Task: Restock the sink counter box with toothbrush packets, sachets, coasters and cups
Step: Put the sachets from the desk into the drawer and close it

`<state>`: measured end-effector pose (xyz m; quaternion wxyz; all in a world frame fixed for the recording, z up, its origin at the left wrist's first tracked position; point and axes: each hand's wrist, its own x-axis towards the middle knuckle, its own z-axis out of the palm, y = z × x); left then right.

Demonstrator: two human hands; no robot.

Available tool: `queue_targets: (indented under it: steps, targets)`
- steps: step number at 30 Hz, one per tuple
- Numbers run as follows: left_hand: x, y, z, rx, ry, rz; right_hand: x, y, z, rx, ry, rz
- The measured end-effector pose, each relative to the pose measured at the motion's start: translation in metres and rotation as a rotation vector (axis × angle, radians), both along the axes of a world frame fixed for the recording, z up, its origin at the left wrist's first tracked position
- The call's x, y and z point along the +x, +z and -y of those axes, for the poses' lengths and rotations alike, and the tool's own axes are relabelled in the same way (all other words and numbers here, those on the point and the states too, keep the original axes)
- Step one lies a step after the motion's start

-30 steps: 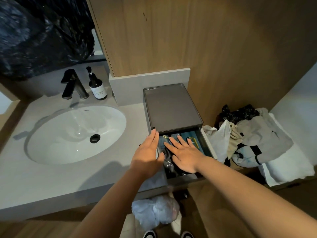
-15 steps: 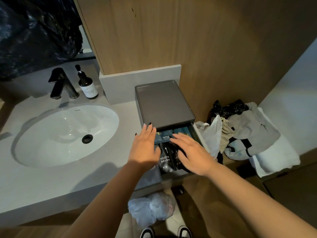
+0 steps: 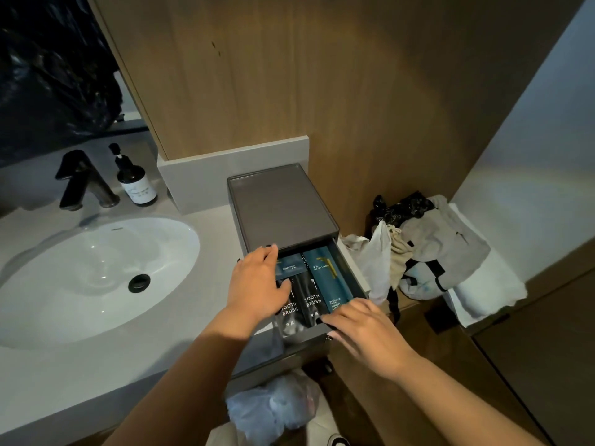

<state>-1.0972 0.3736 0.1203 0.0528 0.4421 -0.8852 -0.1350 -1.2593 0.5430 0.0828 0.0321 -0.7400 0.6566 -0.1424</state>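
Toothbrush packets (image 3: 311, 302) marked "TOOTH BRUSH", both hands' fingers (image 3: 341, 313) flat, relaxed.

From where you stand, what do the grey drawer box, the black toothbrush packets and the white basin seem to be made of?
Grey drawer box: probably matte plastic; its lid shows an even, dull sheen.
Black toothbrush packets: likely glossy plastic film; creases catch light.
White basin: looks like glazed ceramic, smooth with bright highlights.

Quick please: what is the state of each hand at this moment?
Left hand: open, fingers resting on the packets in the drawer, holding nothing.
Right hand: open, fingers lying flat on the drawer's front edge, holding nothing.
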Motion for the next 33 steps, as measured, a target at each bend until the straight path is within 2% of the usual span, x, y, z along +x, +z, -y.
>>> queue_targets:
  steps: [6, 15, 22, 26, 33]
  targets:
    - [0.0, 0.007, 0.007, -0.023, -0.05, 0.126, 0.0, 0.004, 0.008, -0.054, -0.013, -0.023]
    - [0.002, 0.014, 0.011, -0.02, -0.09, 0.13, -0.003, 0.006, 0.029, -0.012, -0.023, -0.042]
    - [0.012, 0.012, 0.007, 0.096, -0.112, 0.064, -0.003, 0.008, 0.042, -0.011, -0.071, 0.006]
    - [0.014, 0.018, 0.012, 0.153, -0.158, 0.129, -0.002, 0.011, 0.053, 0.029, -0.097, 0.019]
    - [0.001, 0.023, 0.015, 0.037, -0.12, 0.216, 0.0, 0.019, 0.072, 0.05, -0.23, 0.059]
